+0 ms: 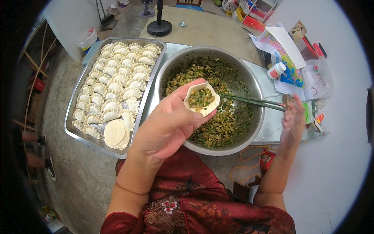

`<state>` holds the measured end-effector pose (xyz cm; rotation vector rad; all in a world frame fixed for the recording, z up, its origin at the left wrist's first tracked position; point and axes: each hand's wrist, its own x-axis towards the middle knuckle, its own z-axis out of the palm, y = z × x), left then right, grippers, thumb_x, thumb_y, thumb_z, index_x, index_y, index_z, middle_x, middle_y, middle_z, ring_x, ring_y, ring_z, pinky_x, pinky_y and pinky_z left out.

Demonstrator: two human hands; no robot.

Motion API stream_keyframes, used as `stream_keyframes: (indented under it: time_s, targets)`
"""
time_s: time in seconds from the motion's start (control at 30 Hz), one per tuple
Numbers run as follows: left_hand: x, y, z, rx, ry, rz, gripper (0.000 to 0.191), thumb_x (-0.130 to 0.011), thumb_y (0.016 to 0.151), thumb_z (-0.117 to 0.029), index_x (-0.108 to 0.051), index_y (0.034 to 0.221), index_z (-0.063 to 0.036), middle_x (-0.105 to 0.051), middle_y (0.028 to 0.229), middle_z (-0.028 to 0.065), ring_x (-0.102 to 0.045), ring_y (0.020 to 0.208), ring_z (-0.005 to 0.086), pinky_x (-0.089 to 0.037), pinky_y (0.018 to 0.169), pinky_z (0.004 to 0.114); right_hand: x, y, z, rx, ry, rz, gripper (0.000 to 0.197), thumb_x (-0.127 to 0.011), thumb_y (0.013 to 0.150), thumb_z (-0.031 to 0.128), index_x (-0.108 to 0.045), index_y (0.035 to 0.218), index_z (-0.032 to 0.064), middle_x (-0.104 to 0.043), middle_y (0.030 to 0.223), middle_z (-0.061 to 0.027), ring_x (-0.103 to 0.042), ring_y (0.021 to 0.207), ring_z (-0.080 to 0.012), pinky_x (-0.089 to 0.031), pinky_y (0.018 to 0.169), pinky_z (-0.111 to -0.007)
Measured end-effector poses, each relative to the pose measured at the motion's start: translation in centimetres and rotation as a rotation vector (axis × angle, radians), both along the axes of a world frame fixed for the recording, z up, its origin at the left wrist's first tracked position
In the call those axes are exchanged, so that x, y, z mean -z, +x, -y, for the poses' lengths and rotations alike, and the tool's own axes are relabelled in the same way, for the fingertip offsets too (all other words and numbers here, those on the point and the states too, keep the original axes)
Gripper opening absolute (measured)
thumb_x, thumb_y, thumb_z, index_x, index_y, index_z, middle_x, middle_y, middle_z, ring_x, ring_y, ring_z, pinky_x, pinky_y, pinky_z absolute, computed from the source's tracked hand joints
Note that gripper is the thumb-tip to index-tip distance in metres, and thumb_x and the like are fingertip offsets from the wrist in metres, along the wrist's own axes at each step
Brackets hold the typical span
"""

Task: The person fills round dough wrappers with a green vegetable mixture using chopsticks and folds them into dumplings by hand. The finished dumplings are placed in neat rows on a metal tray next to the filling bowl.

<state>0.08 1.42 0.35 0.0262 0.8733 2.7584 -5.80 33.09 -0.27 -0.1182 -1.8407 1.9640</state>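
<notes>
My left hand (pixel 172 125) holds a round dough wrapper (pixel 211 108) with green and yellow chopped filling (pixel 201 99) on it, above the near left part of a large steel bowl (pixel 258 128). More chopped filling lies in the bowl. A pair of green chopsticks (pixel 254 101) rests across the bowl's right rim, tips in the filling. My right hand (pixel 293 117), blurred, is beside their outer ends, fingers apart; it does not appear to grip them. Left of the bowl, a steel tray (pixel 76 87) holds rows of crimped dumplings (pixel 114 85) and a few flat dough wrappers (pixel 116 134) at its near end.
A white pill bottle (pixel 276 70), papers and a plastic bag (pixel 317 77) lie right of the bowl. Beyond it stands a black round stand base (pixel 159 27). An orange cord (pixel 233 172) hangs below the table. At far left, another person's legs (pixel 36 158) show.
</notes>
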Motion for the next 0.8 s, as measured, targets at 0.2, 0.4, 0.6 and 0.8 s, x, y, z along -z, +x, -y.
stream_keyframes:
  time_s: [0.2, 0.4, 0.6, 0.8]
  targets:
    - [0.3, 0.4, -1.1, 0.142, -0.049, -0.077, 0.086, -0.063, 0.072, 0.012, -0.024, 0.149, 0.0074, -0.045, 0.143, 0.017, -0.047, 0.133, 0.0263, -0.036, 0.114, 0.039, -2.2, 6.0, 3.2, -0.186, 0.476, -0.15, 0.056, -0.063, 0.087, 0.004, -0.046, 0.14, -0.0005, -0.061, 0.112, -0.0096, -0.054, 0.07, -0.0044, -0.041, 0.052, -0.015]
    - [-0.4, 0.5, -1.4, 0.247, -0.121, -0.063, 0.086, -0.058, 0.074, 0.016, -0.024, 0.151, 0.0005, -0.043, 0.145, 0.0142, -0.048, 0.132, 0.0222, -0.044, 0.109, 0.034, -3.7, 3.1, 9.4, -0.743, 0.269, 0.407, 0.066, -0.063, 0.081, -0.004, -0.041, 0.143, -0.0009, -0.06, 0.121, -0.014, -0.065, 0.093, -0.0131, -0.055, 0.064, -0.023]
    - [0.6, 0.4, -1.0, 0.26, -0.23, -0.162, 0.071, -0.07, 0.087, -0.002, -0.033, 0.147, 0.0015, -0.059, 0.128, 0.0128, -0.063, 0.112, 0.019, -0.052, 0.097, 0.031, -3.6, 1.2, 9.9, -1.109, 0.121, 0.616, 0.056, -0.068, 0.08, -0.004, -0.051, 0.133, -0.0027, -0.064, 0.116, -0.0104, -0.065, 0.095, -0.0137, -0.056, 0.072, -0.025]
    - [-1.4, 0.7, -0.7, 0.25, -0.42, -0.099, 0.054, -0.066, 0.092, -0.007, -0.044, 0.141, 0.001, -0.065, 0.114, 0.0118, -0.067, 0.088, 0.0149, -0.058, 0.077, 0.024, -2.8, 1.8, 10.4, -1.056, 0.014, 0.505, 0.051, -0.073, 0.078, -0.006, -0.055, 0.127, -0.0058, -0.067, 0.109, -0.0095, -0.066, 0.098, -0.0161, -0.056, 0.085, -0.028]
